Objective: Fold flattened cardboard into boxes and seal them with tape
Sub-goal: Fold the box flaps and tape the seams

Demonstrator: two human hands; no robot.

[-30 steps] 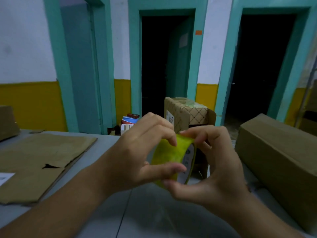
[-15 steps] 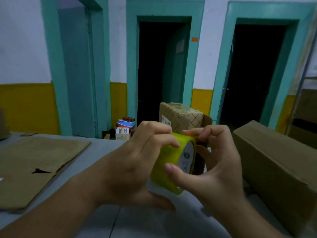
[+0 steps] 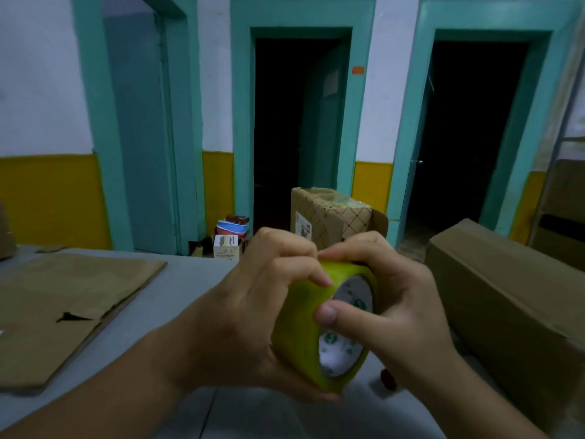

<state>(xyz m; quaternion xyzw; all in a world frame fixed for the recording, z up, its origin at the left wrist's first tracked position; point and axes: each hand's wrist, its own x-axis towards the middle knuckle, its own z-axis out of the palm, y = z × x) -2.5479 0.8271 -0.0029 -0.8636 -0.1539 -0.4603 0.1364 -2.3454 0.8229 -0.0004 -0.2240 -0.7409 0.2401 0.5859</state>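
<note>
Yellow-green tape (image 3: 297, 327) gripped in both hands over the table's (image 3: 186, 283) near edge.
The left hand (image 3: 250, 315) wraps the roll's rim, fingertips curled on top; the right hand (image 3: 399, 315) clasps its side, thumb across the white core. Flat cardboard (image 3: 66, 296) lies at the left edge, a box (image 3: 506, 299) at the right.

No text readable, tape roll (image 3: 294, 327) print blurred, parcel label (image 3: 303, 224) illegible
</note>
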